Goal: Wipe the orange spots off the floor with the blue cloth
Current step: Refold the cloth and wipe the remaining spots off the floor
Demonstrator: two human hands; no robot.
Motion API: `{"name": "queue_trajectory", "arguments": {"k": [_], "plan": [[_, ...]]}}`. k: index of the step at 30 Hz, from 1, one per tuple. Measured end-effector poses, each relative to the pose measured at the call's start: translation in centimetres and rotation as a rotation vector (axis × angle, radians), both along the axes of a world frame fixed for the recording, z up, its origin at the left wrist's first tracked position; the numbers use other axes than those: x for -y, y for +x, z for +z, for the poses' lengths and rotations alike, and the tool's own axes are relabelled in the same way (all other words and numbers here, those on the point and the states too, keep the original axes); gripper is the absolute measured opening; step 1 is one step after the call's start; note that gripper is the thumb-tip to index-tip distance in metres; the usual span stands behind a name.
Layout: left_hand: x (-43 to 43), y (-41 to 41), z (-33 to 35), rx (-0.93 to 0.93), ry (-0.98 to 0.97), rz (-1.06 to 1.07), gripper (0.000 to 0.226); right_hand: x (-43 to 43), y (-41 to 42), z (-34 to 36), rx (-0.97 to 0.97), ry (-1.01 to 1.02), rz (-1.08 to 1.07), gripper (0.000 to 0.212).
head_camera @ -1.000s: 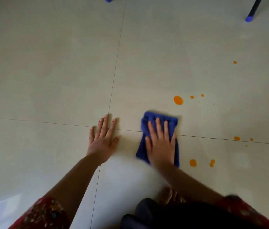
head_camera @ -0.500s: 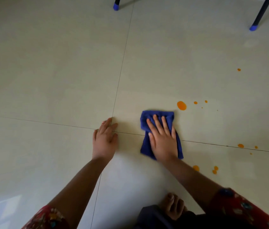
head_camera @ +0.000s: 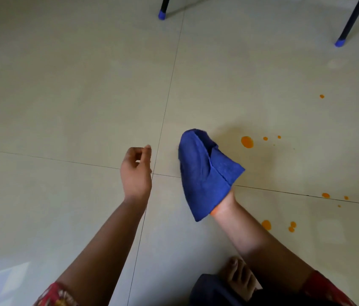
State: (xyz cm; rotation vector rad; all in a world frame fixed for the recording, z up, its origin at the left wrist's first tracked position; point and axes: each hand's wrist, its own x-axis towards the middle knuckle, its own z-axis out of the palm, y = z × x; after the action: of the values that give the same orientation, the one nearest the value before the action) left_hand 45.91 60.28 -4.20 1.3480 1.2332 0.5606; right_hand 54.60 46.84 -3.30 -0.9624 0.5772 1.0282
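Observation:
The blue cloth (head_camera: 202, 173) is raised off the pale tiled floor (head_camera: 74, 96) and drapes over my right hand (head_camera: 224, 203), which holds it from beneath; only the heel of that hand and the wrist show. My left hand (head_camera: 136, 171) hovers left of the cloth with loosely curled fingers and holds nothing. A large orange spot (head_camera: 247, 142) lies just right of the cloth, with two small dots (head_camera: 265, 138) beside it. More orange spots sit near my right forearm (head_camera: 266, 224) and along the tile seam (head_camera: 325, 195). A lone dot (head_camera: 321, 96) lies farther back.
Two dark furniture legs with blue caps stand at the back, one near the middle (head_camera: 162, 14) and one at the right (head_camera: 340, 42). My bare foot (head_camera: 238, 277) is tucked under me at the bottom. Tile seams cross between my hands.
My right hand has picked the cloth up from the floor and turned over, so the cloth now hangs over it. My left hand has lifted off the tile and curled loosely.

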Motion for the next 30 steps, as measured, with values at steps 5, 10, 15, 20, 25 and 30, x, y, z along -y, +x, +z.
{"name": "queue_trajectory", "arguments": {"k": [5,10,15,20,25,30], "plan": [[0.9,1.4,3.8,0.092,-0.266,-0.421,0.033,-1.4,-0.6,1.2,0.659,0.064,0.175,0.033],[1.0,1.4,3.0,0.103,-0.059,-0.373,0.014,-1.4,-0.4,0.5,0.543,0.229,0.181,0.036],[1.0,1.2,3.2,0.183,-0.110,-0.340,0.018,-1.2,1.2,0.8,0.654,0.030,0.115,0.024],[-0.2,1.4,4.4,0.281,-0.095,-0.193,0.025,0.1,3.5,0.9,0.857,-0.338,-0.039,0.026],[0.5,2.0,4.7,0.283,-0.057,-0.327,0.012,-1.0,1.0,2.3,1.174,-0.132,0.448,0.014],[-1.4,2.0,5.2,0.314,-0.373,-0.117,0.019,-1.2,4.8,2.8,0.850,-0.177,0.208,0.020]]}}
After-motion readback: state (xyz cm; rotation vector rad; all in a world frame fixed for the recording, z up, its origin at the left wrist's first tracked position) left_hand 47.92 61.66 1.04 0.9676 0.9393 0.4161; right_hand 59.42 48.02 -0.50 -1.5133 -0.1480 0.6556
